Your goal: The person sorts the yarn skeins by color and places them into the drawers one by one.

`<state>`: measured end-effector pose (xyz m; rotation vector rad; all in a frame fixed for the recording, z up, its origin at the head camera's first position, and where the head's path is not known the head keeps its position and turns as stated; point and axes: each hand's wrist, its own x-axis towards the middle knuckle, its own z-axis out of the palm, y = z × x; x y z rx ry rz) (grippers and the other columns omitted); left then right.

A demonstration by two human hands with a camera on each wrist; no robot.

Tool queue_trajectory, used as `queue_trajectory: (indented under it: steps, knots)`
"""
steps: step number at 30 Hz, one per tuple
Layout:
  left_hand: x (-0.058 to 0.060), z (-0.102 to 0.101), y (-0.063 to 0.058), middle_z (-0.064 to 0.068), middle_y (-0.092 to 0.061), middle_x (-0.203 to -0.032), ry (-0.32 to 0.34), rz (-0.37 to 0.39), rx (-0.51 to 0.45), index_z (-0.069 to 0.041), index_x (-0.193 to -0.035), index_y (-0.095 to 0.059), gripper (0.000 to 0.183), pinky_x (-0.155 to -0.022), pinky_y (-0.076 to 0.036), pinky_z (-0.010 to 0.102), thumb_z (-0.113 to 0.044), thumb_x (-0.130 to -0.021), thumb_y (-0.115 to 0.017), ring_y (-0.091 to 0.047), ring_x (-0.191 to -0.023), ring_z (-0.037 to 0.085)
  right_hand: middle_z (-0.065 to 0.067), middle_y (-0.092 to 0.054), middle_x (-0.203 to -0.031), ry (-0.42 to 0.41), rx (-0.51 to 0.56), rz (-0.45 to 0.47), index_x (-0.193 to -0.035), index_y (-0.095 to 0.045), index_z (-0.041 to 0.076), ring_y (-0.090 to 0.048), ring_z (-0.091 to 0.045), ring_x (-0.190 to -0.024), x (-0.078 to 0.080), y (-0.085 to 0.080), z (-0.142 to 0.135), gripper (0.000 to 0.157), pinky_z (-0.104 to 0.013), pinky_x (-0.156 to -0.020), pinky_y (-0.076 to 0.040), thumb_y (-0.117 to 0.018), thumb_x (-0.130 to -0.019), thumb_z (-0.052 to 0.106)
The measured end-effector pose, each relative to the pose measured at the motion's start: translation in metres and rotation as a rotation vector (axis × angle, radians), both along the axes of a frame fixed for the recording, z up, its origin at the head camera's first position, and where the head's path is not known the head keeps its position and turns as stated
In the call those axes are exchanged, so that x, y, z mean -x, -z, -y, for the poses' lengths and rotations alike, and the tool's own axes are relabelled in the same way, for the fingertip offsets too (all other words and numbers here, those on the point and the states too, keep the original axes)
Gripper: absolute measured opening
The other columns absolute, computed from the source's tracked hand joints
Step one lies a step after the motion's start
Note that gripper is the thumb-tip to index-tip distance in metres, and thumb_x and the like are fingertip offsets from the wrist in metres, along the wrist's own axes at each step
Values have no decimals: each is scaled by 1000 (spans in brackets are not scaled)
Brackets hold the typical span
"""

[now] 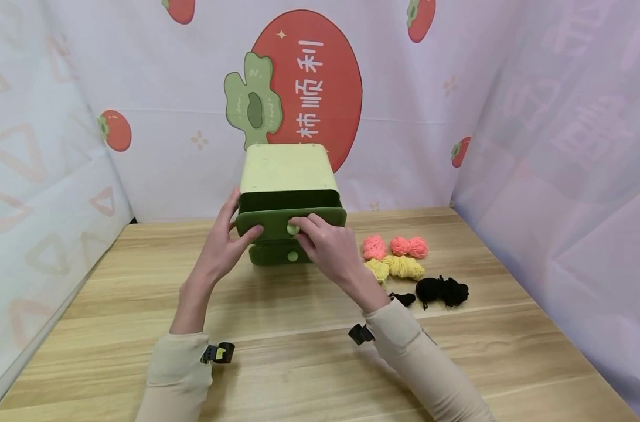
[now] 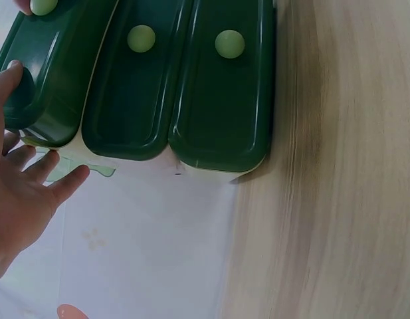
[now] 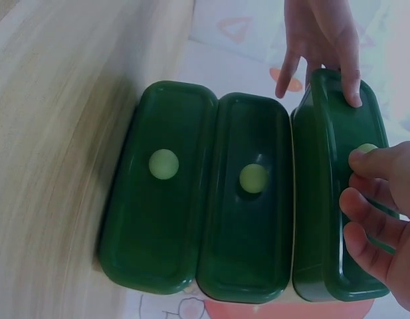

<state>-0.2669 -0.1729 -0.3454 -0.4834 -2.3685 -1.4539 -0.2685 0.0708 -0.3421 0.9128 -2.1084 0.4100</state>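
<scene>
A small drawer cabinet (image 1: 288, 167) with a cream top stands at the back middle of the table. Its top drawer (image 1: 267, 225) is pulled partway out, leaving a dark gap above the green front. My right hand (image 1: 327, 243) pinches the round light-green knob (image 1: 292, 228) of that drawer between thumb and fingers. With its thumb on the left part of the drawer front, my left hand (image 1: 222, 246) keeps its other fingers extended and spread along the cabinet's side. Below, the middle drawer (image 3: 248, 226) and bottom drawer (image 3: 155, 226) are closed, each with its own knob.
Right of the cabinet lie pink yarn bundles (image 1: 374, 247), yellow yarn bundles (image 1: 404, 266) and black yarn bundles (image 1: 441, 292), partly behind my right forearm. The wooden table (image 1: 278, 375) meets a printed cloth backdrop (image 1: 167, 176) behind and at both sides.
</scene>
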Motion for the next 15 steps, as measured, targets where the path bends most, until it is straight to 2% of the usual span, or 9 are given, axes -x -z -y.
queue_trajectory:
  steps: [4, 8, 12, 15]
  knots:
    - [-11, -6, -11, 7, -10, -168, 7, 19, -11, -15, -161, -14, 85, -119, -30, 55, -23, -96, -68, -19, -153, 27, 4, -68, -93, -6, 7, -1, -115, -71, 20, -55, -9, -55, 0, 1, 0, 25, -22, -41, -38, -74, -90, 21]
    - [-20, -9, -21, 9, -10, -168, 11, 29, -9, -11, -161, -13, 84, -120, -29, 54, -21, -96, -66, -19, -153, 28, 3, -68, -93, -25, 26, -7, -115, -71, 18, -54, -9, -55, -1, -1, -2, 26, -21, -42, -38, -75, -89, 21]
    - [-22, -10, -23, 9, -9, -168, 15, 35, -12, -12, -161, -12, 84, -120, -29, 55, -20, -97, -66, -18, -153, 28, 1, -69, -93, -36, 36, -10, -113, -72, 16, -55, -9, -54, -3, -4, -6, 24, -20, -42, -39, -75, -90, 21]
    - [-17, -8, -18, 7, -8, -168, 16, 44, -14, -14, -161, -12, 85, -120, -28, 55, -21, -96, -66, -17, -153, 28, 1, -70, -93, -43, 44, -3, -110, -73, 14, -55, -9, -53, -4, -7, -12, 19, -20, -42, -39, -73, -92, 20]
